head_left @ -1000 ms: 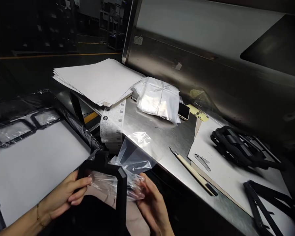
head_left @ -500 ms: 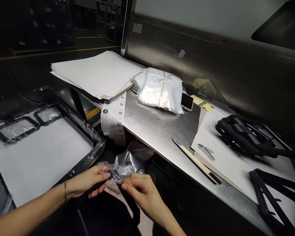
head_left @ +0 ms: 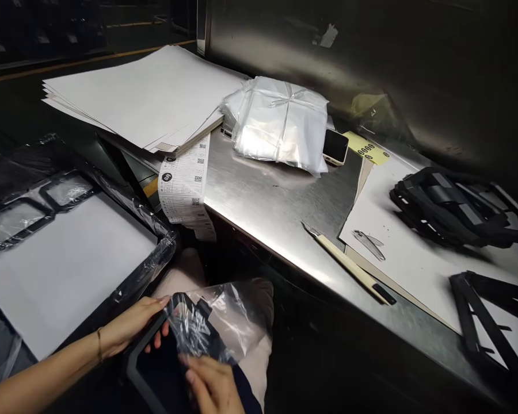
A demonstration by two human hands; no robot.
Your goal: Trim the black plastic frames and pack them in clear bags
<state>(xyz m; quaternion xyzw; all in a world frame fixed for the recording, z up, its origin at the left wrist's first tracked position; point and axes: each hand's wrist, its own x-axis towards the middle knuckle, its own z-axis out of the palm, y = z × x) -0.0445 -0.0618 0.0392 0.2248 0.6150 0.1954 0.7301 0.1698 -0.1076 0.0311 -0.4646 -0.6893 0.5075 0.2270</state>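
Low over the lap, a black plastic frame (head_left: 138, 384) sits partly inside a clear plastic bag (head_left: 244, 313). My left hand (head_left: 132, 326) is closed on the frame's upper left side, close to the bag's mouth. Fingers of my right hand (head_left: 213, 379) are bent against the bag and the frame's right side; blur hides their exact grip. Most of the bag spreads to the right of the frame, over the knee.
A tied bundle of clear bags (head_left: 280, 123) lies on the metal table (head_left: 259, 201), near a stack of white sheets (head_left: 133, 95). A craft knife (head_left: 349, 264), nail clippers (head_left: 369, 244) and black frames (head_left: 453, 207) are at right. A plastic-lined box (head_left: 166, 244) holds bagged frames at left.
The bag, bunched between both hands before, now spreads over the black frame's upper part. My right hand has moved down and left; my left hand is slightly lower. The view has tilted downward.
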